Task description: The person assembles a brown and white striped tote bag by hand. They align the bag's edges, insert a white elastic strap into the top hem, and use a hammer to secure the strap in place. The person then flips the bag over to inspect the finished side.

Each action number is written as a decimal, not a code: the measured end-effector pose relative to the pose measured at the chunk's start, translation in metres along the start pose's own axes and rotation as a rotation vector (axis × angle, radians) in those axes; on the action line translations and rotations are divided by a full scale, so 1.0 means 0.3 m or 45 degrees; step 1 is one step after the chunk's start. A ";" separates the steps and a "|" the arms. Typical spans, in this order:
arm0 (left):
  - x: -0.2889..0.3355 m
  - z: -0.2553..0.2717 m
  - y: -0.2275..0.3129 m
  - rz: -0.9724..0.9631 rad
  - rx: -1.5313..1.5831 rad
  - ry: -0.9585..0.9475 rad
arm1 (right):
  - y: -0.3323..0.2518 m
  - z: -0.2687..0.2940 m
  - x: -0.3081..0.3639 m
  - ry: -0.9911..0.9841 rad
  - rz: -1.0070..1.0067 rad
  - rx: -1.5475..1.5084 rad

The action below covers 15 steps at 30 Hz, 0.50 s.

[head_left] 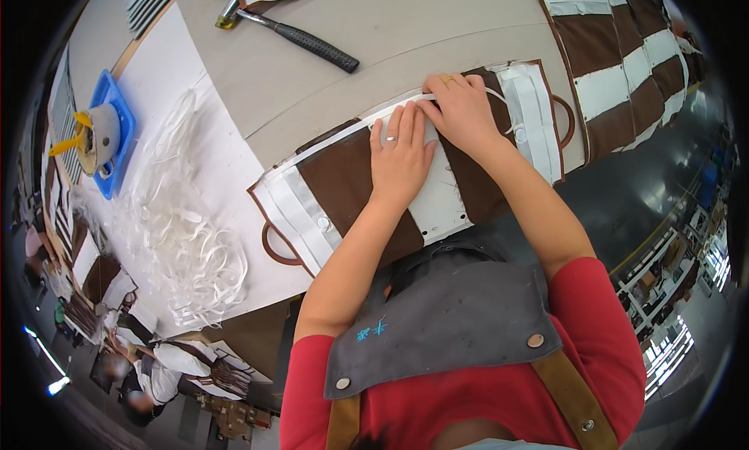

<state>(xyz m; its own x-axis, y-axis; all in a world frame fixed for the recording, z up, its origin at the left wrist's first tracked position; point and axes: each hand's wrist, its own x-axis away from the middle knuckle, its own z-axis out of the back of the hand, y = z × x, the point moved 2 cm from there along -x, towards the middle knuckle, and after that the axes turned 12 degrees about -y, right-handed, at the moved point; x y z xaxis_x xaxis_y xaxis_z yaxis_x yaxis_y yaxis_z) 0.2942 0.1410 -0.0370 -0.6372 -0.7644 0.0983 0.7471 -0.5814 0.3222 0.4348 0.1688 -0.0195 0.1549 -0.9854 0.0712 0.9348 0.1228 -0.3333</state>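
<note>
In front of me lies a brown-and-white leather-like panel (335,177) with a brown loop handle at each end. A narrow white strip (331,139) runs along its far edge. My left hand (400,154) rests flat on the middle of the panel, its fingers stretched out and the tips at the strip. Just right of it, my right hand (462,115) has its thumb and fingers bent together on the strip at the far edge. From there the strip's loose end curves to the right over the panel. The exact pinch is partly hidden by the fingers.
Beyond the panel lies a hammer (304,42) with a black handle. At left are a tangled heap of white strips (183,239) and a blue tray (123,118) bearing a pot with yellow-handled tools. More brown-and-white panels (601,52) lie at right. People work at the lower left.
</note>
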 end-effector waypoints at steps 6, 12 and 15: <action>-0.005 -0.006 0.006 0.028 -0.053 -0.020 | 0.169 0.141 0.105 -0.089 -0.271 -0.261; -0.028 0.007 0.032 0.069 -0.086 -0.017 | 0.314 0.133 0.102 -0.063 -0.271 -0.563; -0.041 0.017 0.040 0.099 -0.087 -0.025 | 0.322 0.129 0.065 -0.063 -0.187 -0.487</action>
<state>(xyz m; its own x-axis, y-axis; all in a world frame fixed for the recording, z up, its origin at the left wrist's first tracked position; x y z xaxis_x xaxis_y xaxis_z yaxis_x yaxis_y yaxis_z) 0.3100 0.1448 -0.0297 -0.5800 -0.8027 0.1391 0.8051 -0.5388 0.2481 0.5404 0.1660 -0.0138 0.0524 -0.9811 0.1865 0.7633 -0.0811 -0.6409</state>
